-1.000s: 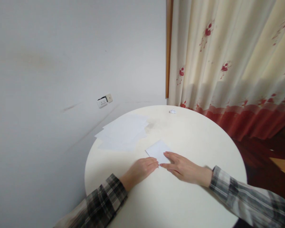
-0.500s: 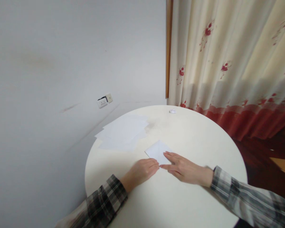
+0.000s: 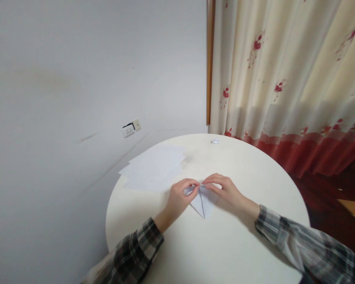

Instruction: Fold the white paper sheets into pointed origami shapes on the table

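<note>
A small folded sheet of white paper (image 3: 201, 203) is held between my hands above the round white table, one point directed toward me and a dark crease line running down its middle. My left hand (image 3: 180, 199) pinches its far edge with thumb and index finger. Opposite it, my right hand (image 3: 225, 191) pinches the same far edge with thumb and fingers, the two sets of fingertips almost touching. Part of the paper's far side is hidden behind my fingers.
Several loose white sheets (image 3: 155, 167) lie overlapped on the left of the round table (image 3: 272, 181). A small crumpled paper piece (image 3: 215, 141) sits near the far edge. Behind are a wall with a socket (image 3: 128, 131) and a flowered curtain (image 3: 272, 79).
Both hands have shifted away from me, from the paper's near corner to its far edge. The paper, flat before, now shows a dark central line and a point toward me.
</note>
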`<state>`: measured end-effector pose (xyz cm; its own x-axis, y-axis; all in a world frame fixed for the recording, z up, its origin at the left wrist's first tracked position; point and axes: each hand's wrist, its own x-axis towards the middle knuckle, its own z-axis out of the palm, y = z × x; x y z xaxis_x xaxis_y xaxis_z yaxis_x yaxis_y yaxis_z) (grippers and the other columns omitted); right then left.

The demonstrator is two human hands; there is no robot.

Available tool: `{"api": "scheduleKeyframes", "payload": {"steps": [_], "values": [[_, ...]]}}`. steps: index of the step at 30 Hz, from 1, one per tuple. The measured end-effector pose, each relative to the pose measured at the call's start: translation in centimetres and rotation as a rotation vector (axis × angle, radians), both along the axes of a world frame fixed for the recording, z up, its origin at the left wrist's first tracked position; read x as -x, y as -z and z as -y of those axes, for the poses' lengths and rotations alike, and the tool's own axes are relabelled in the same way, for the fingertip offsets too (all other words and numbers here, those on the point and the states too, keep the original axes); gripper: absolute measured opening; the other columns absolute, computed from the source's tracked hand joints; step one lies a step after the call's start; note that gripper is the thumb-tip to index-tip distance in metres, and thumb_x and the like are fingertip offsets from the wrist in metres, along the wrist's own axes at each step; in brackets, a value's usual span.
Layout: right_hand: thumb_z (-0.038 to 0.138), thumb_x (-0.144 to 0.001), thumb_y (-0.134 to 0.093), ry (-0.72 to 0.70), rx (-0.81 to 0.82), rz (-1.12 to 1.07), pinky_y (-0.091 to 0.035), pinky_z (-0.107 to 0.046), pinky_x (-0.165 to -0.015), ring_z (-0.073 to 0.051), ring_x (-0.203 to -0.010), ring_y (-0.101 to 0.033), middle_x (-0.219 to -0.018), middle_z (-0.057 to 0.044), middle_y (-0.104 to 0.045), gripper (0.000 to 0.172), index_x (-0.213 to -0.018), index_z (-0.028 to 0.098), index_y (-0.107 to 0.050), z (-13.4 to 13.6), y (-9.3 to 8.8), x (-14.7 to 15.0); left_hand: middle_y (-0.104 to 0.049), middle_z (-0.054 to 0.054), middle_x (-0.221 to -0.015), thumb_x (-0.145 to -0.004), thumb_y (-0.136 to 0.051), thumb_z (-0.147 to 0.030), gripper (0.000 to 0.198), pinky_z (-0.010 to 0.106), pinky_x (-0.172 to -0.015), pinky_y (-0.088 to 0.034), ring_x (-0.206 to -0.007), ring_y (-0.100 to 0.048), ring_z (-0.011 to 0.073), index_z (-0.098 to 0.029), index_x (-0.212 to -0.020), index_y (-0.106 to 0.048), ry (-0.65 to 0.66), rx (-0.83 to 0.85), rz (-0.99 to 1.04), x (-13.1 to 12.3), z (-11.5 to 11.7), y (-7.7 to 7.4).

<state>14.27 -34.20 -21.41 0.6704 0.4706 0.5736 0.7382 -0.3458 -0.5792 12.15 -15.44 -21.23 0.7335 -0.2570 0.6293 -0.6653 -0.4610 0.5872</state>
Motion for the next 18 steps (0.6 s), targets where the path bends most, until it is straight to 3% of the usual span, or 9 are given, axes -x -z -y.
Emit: {"api": "scheduleKeyframes", "payload": {"steps": [6,12,18], "values": [[0.031,-0.079,-0.055,0.065,-0.193,-0.111,-0.042,-0.026,-0.069,-0.014,-0.073,-0.057,-0.077,-0.002,-0.064,0.016,-0.078,0.018,-0.064,-0.8,-2.5,-0.4,-0.063,0.003,-0.075,-0.071,-0.059,-0.026,0.013,0.024,-0.065,-0.048,-0.069,-0.059,0.0144,-0.014,-0.076,-0.061,0.018,0.394,-0.283,-1.2,1.8,-2.8],[0.026,-0.077,-0.056,0.089,-0.169,-0.080,-0.041,-0.025,-0.068,-0.014,-0.069,-0.055,-0.073,-0.001,-0.063,0.012,-0.073,0.017,-0.064,-0.8,-3.3,0.0,-0.064,0.004,-0.076,-0.071,-0.059,-0.028,0.017,0.024,-0.066,-0.046,-0.073,-0.059,0.0157,-0.012,-0.077,-0.063,0.145,0.412,-0.422,-2.0,1.3,-2.8],[0.024,-0.076,-0.055,0.137,-0.155,-0.065,-0.042,-0.025,-0.066,-0.013,-0.066,-0.055,-0.069,-0.001,-0.063,0.012,-0.071,0.017,-0.064,-1.1,-3.7,0.6,-0.065,0.005,-0.080,-0.072,-0.060,-0.029,0.019,0.025,-0.068,-0.046,-0.076,-0.059,0.0164,-0.013,-0.079,-0.065,0.175,0.413,-0.455,-1.7,1.3,-2.8]]}}
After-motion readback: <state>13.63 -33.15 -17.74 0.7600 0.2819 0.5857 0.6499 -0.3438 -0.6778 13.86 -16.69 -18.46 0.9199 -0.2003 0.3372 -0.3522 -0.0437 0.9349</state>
